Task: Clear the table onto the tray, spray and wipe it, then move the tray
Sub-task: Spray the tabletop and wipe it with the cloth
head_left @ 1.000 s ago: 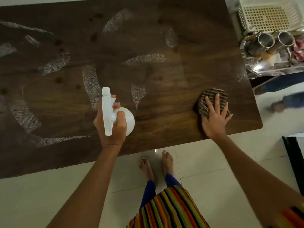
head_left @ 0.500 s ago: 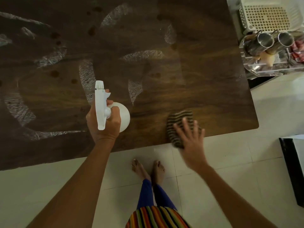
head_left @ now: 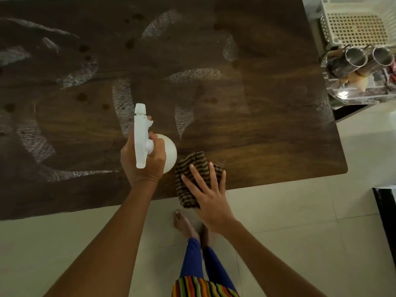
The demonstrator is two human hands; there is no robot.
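A dark wooden table [head_left: 257, 125] fills the upper view, streaked with pale wet wipe marks and dark spots. My left hand [head_left: 143, 163] grips a white spray bottle [head_left: 142, 138] above the table's near edge, nozzle pointing away from me. My right hand [head_left: 210, 196] presses flat on a brown striped cloth [head_left: 192, 166] at the near edge, right beside the bottle; part of the cloth hangs over the edge. At the far right a clear tray [head_left: 362, 97] holds two steel cups [head_left: 355, 58] and other small items.
A cream plastic basket [head_left: 355, 24] sits behind the tray at the top right. Pale tiled floor lies below the table, with my bare feet [head_left: 184, 224] near the edge. A dark object [head_left: 385, 215] stands at the right border.
My right hand has slid the cloth leftward along the near edge, from the table's right side to beside the bottle. The left hand keeps its hold on the bottle.
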